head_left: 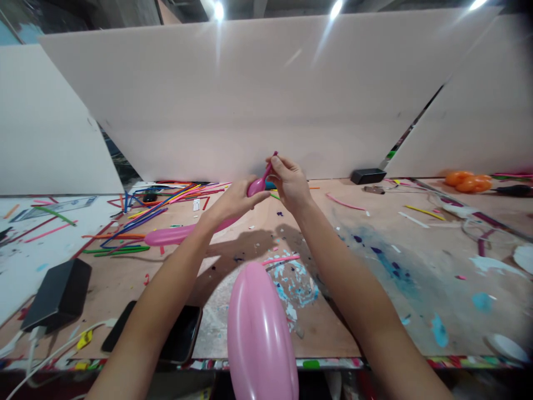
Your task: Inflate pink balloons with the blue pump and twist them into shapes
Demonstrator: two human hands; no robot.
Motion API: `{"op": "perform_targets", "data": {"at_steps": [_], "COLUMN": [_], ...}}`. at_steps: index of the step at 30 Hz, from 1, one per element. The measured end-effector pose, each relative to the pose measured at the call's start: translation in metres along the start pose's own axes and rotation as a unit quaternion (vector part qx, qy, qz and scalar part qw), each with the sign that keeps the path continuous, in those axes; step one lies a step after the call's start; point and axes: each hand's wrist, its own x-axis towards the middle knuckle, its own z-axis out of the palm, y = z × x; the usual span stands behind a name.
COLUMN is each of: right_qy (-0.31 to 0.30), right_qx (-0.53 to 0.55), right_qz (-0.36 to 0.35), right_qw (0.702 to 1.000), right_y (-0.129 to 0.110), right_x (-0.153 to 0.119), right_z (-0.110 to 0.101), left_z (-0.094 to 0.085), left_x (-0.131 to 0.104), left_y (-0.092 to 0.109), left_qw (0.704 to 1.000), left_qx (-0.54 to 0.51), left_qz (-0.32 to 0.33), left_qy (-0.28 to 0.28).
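Observation:
A long pink balloon [169,236] runs under my left forearm and up through my left hand [237,200], whose fingers are wrapped round it close to its thin end. My right hand [289,180] pinches the narrow, uninflated neck of this balloon, with the darker tip poking up above the fingertips. Both hands are near each other above the back part of the table. Nearer to me, a large inflated pink balloon [261,333] stands out over the table's front edge, touched by neither hand.
Loose uninflated balloons [145,222] lie at the left. A black phone [181,333] is under my left forearm, beside a black box [58,294] with a white cable. White panels [266,100] rise behind. Orange balloons [468,181] sit at the far right.

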Motion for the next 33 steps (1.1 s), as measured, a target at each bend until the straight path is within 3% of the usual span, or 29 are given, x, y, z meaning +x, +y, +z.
{"op": "perform_targets", "data": {"at_steps": [5, 14, 19, 26, 33], "right_qy": [0.040, -0.017, -0.018, -0.058, -0.018], "right_qx": [0.019, 0.003, 0.018, 0.013, 0.033], "right_qz": [-0.004, 0.006, 0.006, 0.056, 0.052], "right_qw": [0.999, 1.000, 1.000, 0.997, 0.998], "right_y": [-0.007, -0.003, -0.004, 0.001, 0.008], "right_x": [0.005, 0.002, 0.002, -0.004, 0.000], "right_z": [-0.006, -0.003, -0.004, 0.003, 0.001], "left_z": [0.000, 0.003, 0.005, 0.005, 0.004], "left_x": [0.002, 0.003, 0.003, 0.001, 0.003], "left_y": [-0.006, -0.008, -0.007, 0.000, -0.006], "left_qw": [0.999, 0.999, 0.998, 0.998, 0.999], "left_qx": [0.040, 0.044, 0.061, 0.066, 0.045], "left_qz": [0.003, 0.004, -0.012, 0.004, 0.009], "left_qy": [0.007, -0.003, -0.009, -0.013, -0.009]}}
